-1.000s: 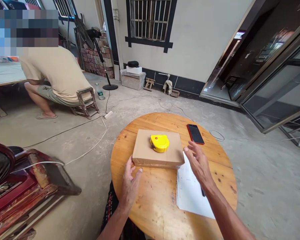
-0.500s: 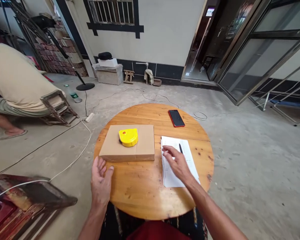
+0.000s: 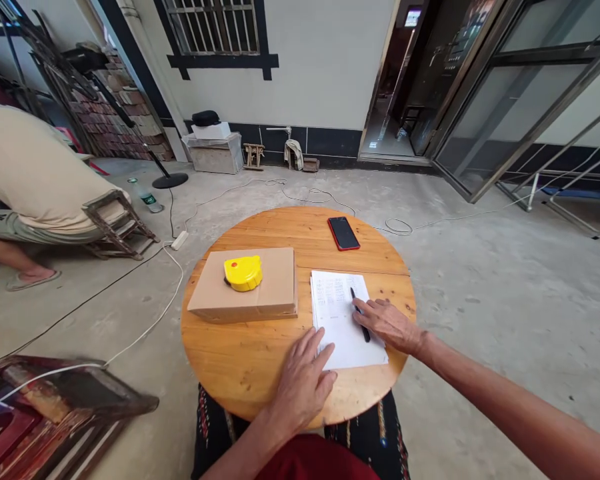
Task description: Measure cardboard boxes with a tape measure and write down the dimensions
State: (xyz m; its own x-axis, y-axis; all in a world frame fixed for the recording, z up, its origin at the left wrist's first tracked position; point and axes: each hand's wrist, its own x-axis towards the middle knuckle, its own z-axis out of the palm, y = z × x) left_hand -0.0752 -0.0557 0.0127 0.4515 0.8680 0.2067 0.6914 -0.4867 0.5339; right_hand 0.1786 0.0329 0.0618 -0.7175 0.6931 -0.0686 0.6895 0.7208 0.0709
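Observation:
On a round wooden table (image 3: 260, 353) lies a stack of white paper (image 3: 337, 340) with handwriting on the top sheet. My right hand (image 3: 387, 325) has its fingers closed on a black pen (image 3: 365, 333) over the paper's right side. My left hand (image 3: 304, 380) rests with fingers spread at the paper's lower left edge, holding nothing. A flat cardboard box (image 3: 275, 280) sits at the table's left, and a yellow tape measure (image 3: 245, 274) lies on top of it. Behind the paper is a phone (image 3: 344, 233) with a red edge.
At the left, a person (image 3: 40, 173) sits on a small wooden stool (image 3: 115, 223). A dark red wooden seat (image 3: 60, 407) stands at the lower left. Cables and a white power strip (image 3: 179, 241) lie on the concrete floor. A bottle (image 3: 150, 200) stands near a black stand base.
My left hand has moved right, from the box's near corner to the paper's edge. My right hand has shifted right and closed on the pen. The view has shifted slightly.

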